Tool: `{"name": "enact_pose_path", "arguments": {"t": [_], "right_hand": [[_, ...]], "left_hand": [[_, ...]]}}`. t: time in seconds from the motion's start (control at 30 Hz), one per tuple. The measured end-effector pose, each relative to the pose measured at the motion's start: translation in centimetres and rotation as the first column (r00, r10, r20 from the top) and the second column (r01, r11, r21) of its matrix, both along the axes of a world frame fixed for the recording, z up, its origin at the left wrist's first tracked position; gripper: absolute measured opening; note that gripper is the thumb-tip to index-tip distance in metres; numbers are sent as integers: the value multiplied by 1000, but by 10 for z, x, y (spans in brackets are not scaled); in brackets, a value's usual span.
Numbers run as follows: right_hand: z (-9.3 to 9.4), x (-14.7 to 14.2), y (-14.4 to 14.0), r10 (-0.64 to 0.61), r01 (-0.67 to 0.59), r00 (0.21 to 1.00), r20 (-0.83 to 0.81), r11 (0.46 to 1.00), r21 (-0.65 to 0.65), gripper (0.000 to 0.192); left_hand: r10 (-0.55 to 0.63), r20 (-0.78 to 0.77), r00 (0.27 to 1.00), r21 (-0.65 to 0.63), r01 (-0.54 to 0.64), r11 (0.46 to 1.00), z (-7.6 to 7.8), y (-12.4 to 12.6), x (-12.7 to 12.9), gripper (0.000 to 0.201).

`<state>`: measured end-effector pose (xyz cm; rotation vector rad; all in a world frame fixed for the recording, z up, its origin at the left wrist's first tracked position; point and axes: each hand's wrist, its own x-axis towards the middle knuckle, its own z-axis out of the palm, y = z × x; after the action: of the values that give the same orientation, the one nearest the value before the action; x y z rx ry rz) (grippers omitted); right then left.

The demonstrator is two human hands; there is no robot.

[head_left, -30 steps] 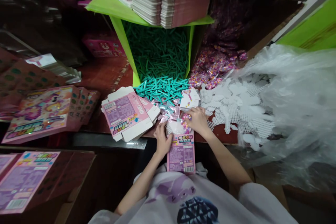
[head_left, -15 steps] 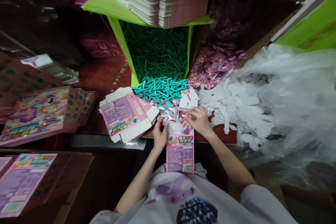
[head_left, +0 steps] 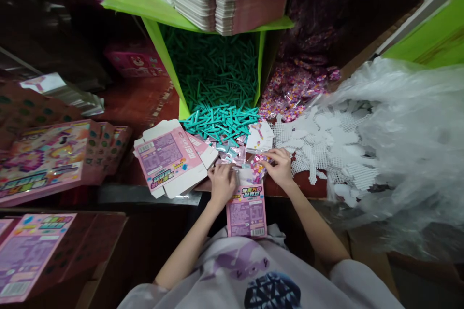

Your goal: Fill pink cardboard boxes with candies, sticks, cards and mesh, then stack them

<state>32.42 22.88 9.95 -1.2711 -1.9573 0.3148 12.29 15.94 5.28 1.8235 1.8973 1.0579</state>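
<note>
Left hand [head_left: 222, 184] grip: pink box [head_left: 247, 207] | right hand [head_left: 280, 166]: bead packet [head_left: 258, 168]

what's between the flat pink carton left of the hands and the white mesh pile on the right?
In the head view, between the flat pink carton and the white mesh pile lie spilled teal sticks, small foil packets and a white printed card.

Both forearms reach forward — left hand [head_left: 222, 183] and right hand [head_left: 280, 168] close together, fingers curled.
</note>
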Motion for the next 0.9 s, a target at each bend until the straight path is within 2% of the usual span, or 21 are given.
{"name": "enact_pose_path", "arguments": {"t": [0.07, 0.13, 0.3, 0.43, 0.5, 0.57, 0.67, 0.77, 0.9], "right_hand": [[-2, -5, 3, 67, -66, 997, 41, 998, -23, 12], [-4, -12, 5, 132, -128, 987, 97, 991, -48, 13], [-6, -26, -7, 387, -351, 886, 254, 920, -175, 21], [-6, -23, -22, 442, -390, 845, 301, 894, -220, 26], [-4, -19, -26, 413, -364, 861, 296, 908, -207, 24], [0, -15, -28, 318, -289, 907, 276, 947, -141, 24], [5, -11, -31, 193, -199, 945, 263, 980, -3, 17], [6, -10, -34, 293, -297, 903, 314, 954, -36, 16], [6, -11, -37, 435, -372, 844, 313, 896, -244, 24]], "left_hand": [[122, -57, 991, -14, -123, 992, -6, -6, -2, 19], [165, -110, 980, -21, -168, 985, -10, -15, -2, 16], [179, -197, 964, 2, -182, 983, -12, -34, 4, 18], [150, -173, 974, 0, -152, 988, -9, -41, 5, 19], [111, -131, 985, 4, -111, 994, -7, -42, 5, 18], [70, -51, 996, 21, -69, 997, -6, -42, 3, 16], [-17, 176, 984, 43, 10, 999, -5, -40, 0, 17], [-35, 356, 934, 4, 36, 999, -6, -36, 0, 17], [7, 394, 919, -53, 15, 998, -8, -33, 4, 11]]}}
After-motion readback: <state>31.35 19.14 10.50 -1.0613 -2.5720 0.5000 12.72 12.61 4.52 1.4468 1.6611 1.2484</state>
